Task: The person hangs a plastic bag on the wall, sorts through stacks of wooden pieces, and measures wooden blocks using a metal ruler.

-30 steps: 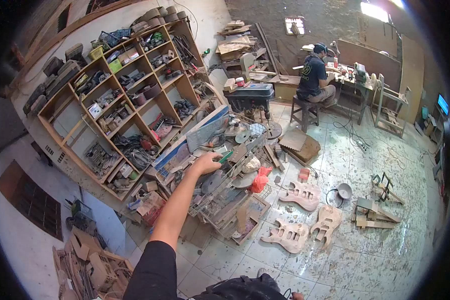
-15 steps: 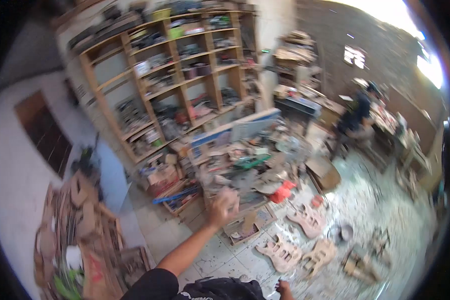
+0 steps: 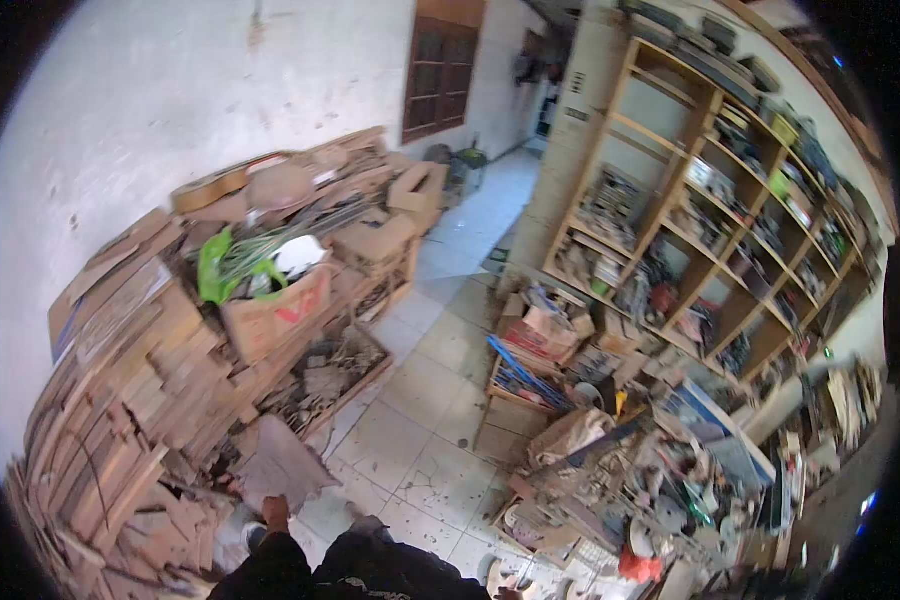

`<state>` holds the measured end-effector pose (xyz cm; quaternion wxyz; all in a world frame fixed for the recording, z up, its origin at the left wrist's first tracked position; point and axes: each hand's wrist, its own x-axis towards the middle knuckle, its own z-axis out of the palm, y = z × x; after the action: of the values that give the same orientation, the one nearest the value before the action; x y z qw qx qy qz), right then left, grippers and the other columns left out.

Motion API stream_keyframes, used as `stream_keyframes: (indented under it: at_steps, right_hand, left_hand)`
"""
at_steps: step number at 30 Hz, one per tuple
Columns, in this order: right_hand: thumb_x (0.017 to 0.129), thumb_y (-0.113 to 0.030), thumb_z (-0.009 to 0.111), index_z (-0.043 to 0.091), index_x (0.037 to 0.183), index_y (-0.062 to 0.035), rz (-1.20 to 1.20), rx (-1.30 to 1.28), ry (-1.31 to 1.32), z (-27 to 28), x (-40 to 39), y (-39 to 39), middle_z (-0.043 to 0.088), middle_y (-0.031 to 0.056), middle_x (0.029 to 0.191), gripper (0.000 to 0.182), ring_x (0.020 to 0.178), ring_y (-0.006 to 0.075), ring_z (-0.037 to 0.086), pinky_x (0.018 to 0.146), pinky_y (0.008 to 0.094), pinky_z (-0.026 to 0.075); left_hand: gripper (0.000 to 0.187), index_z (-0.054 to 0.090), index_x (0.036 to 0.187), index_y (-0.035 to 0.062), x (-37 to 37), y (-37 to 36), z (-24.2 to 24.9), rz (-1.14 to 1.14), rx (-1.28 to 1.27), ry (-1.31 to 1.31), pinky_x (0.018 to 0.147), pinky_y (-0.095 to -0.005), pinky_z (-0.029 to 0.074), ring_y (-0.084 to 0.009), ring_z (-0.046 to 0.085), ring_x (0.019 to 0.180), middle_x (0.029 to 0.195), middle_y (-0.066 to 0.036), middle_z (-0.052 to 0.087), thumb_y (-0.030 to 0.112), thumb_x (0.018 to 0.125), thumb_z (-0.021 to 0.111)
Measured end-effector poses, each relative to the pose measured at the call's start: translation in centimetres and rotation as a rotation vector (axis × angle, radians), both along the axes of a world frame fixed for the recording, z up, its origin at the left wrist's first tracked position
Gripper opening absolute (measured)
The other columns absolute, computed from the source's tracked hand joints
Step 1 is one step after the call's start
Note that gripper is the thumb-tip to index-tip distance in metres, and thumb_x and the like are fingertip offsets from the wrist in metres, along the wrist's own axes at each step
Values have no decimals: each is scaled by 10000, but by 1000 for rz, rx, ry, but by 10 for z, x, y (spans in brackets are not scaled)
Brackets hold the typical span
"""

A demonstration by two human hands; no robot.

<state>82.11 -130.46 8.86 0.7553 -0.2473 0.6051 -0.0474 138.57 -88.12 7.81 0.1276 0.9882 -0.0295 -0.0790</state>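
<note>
My left hand (image 3: 276, 512) hangs low beside my body, small in the view. It overlaps the lower edge of a ragged brown sheet (image 3: 282, 464) by the wood pile, and its fingers are too small to make out. At the bottom edge only a bit of my right hand (image 3: 508, 593) shows, its fingers hidden. Close to it lies a pale wooden guitar body (image 3: 498, 574), partly cut off by the frame.
Stacked boards (image 3: 120, 400) fill the left side. A cardboard box (image 3: 278, 312) with a green bag stands on them, below an acoustic guitar (image 3: 210, 190). Tiled floor (image 3: 415, 440) runs between the pile and a cluttered workbench (image 3: 660, 480). Behind that stands a wooden shelf unit (image 3: 705, 215).
The view has swung left to the wood pile and doorway. My left hand has dropped from over the cluttered bench to beside my body. The person working at the far right is out of view.
</note>
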Motion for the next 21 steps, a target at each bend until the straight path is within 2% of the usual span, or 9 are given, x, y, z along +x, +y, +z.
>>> stream_keyframes:
  at_steps: [1, 3, 5, 9, 11, 13, 15, 17, 21]
  right_hand:
    - [869, -200, 679, 621, 1214, -62, 75, -24, 17, 1, 11, -20, 656, 139, 853, 376, 645, 305, 605, 555, 377, 496]
    - [871, -202, 690, 621, 1207, -48, 227, -77, 53, -9, 46, -62, 673, 153, 880, 377, 681, 324, 623, 598, 385, 522]
    - [889, -287, 635, 547, 1172, -144, 351, -189, 125, -65, 79, -108, 567, 97, 819, 330, 624, 287, 554, 547, 447, 486]
    - [922, -323, 563, 552, 1097, -127, 526, -259, 166, -34, 193, -141, 581, 95, 818, 263, 730, 297, 573, 584, 453, 474]
    - [944, -348, 515, 555, 1047, -116, 540, -310, 186, -17, 241, -144, 591, 94, 816, 257, 802, 303, 586, 609, 457, 465]
    - [955, -360, 491, 557, 1022, -110, 560, -344, 185, -25, 273, -140, 596, 93, 816, 266, 837, 306, 592, 621, 459, 461]
    - [896, -314, 628, 584, 1057, -132, 402, -97, -114, -58, 294, -117, 586, 87, 841, 247, 621, 269, 557, 556, 451, 492]
    - [883, -358, 633, 599, 923, -129, 504, -110, 75, -48, 348, -92, 607, 83, 877, 235, 628, 276, 552, 602, 450, 495]
    - [929, -388, 495, 576, 801, -109, 362, 491, -202, 11, 453, -35, 573, 70, 741, 318, 756, 292, 570, 676, 441, 478]
  left_hand:
    - [324, 679, 845, -11, -5, 28, -3, -69, 85, -14, 701, -463, 540, -400, 665, 758, 856, -239, 696, 303, 806, 612]
    - [351, 688, 856, -11, -22, 54, -11, 471, -296, -34, 636, -419, 521, -334, 658, 691, 817, -198, 702, 329, 813, 612]
    - [349, 687, 878, -15, -34, 79, -16, 874, -1237, -120, 608, -399, 492, -268, 635, 656, 785, -152, 693, 316, 813, 598]
    - [341, 624, 881, -23, -8, 112, -8, 1232, -1306, -455, 502, -360, 434, -180, 548, 572, 720, -69, 613, 315, 878, 580]
    - [248, 611, 923, 7, 26, 105, 99, 1443, -1334, -491, 445, -310, 392, -136, 496, 542, 666, -31, 555, 253, 910, 580]
    - [179, 601, 1007, 38, 74, 117, 145, 1261, -1660, -784, 436, -280, 377, -111, 476, 545, 683, -17, 547, 191, 914, 593]
    - [162, 578, 1004, 69, 121, 138, 168, 1181, -1706, -841, 428, -265, 366, -106, 481, 533, 732, -19, 564, 209, 926, 604]
    - [175, 568, 1029, 85, 162, 157, 179, 1122, -1642, -753, 467, -241, 388, -104, 535, 586, 785, -27, 596, 226, 931, 604]
    - [254, 587, 1091, 110, 186, 153, 164, 987, -1559, -444, 616, -299, 467, -166, 630, 770, 842, -54, 649, 309, 935, 609]
